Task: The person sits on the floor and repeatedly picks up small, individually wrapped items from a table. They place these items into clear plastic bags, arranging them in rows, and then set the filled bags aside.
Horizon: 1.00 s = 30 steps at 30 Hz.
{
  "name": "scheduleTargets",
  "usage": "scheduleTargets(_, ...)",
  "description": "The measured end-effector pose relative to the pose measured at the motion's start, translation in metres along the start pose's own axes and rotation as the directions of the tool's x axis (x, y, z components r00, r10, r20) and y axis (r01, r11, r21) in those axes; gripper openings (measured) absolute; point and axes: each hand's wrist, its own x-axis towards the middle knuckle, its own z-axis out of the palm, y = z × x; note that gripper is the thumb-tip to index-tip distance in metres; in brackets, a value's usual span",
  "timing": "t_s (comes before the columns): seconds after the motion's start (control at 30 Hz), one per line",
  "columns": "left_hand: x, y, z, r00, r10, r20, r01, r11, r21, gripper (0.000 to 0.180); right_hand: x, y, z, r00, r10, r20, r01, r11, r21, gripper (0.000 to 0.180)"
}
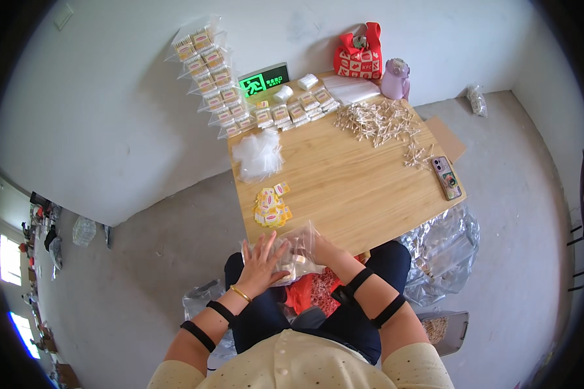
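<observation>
A clear plastic bag (297, 260) with white pieces inside sits above my lap, at the table's near edge. My left hand (261, 264) holds the bag's left side, fingers spread across the film and thumb toward its lower front. At the bag's right side is my right hand (322, 251). Its fingers are hidden by the film, and I cannot make out whether they are inside it or behind it. Beyond my left hand lies a pile of small yellow-and-white cards (270, 209). Below the bag, a red bag (315, 292) with cotton swabs shows between my legs.
The wooden table (344, 188) carries clear sleeves (258, 155), packed swabs (295, 114), loose cotton swabs (377, 122) and a phone (446, 177). A red tote (358, 58) and purple bottle (396, 79) stand at the back. On the floor are a large plastic bag (442, 249) and a bin (457, 334).
</observation>
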Motion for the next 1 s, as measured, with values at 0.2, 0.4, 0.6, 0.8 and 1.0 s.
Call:
scheduleTargets(0.2, 0.002, -0.002, 0.004, 0.999, 0.033, 0.015, -0.033, 0.999, -0.002, 0.087, 0.007, 0.007, 0.007, 0.998, 0.0, 0.071, -0.021, 0.956, 0.293, 0.052)
scheduleTargets(0.4, 0.003, -0.006, 0.005, 1.0, 0.006, -0.003, -0.007, 0.996, -0.09, 0.106, 0.003, -0.015, -0.004, 0.984, 0.042, 0.17, -0.014, 0.986, -0.165, 0.078)
scheduleTargets(0.6, 0.002, -0.007, 0.001, 0.997, -0.081, -0.017, 0.075, 0.973, -0.22, 0.122, 0.005, -0.015, 0.002, 0.976, 0.029, 0.214, -0.02, 0.999, -0.043, 0.077)
scheduleTargets(0.8, 0.004, -0.012, 0.003, 0.998, -0.054, -0.019, 0.051, 0.987, -0.152, 0.12, 0.007, -0.016, 0.018, 0.987, 0.023, 0.159, -0.037, 0.996, 0.086, 0.074)
scheduleTargets(1.0, 0.002, -0.009, -0.001, 0.991, -0.134, -0.006, 0.13, 0.969, -0.212, 0.119, 0.002, -0.024, 0.005, 0.983, 0.078, 0.167, -0.041, 0.976, -0.212, 0.077)
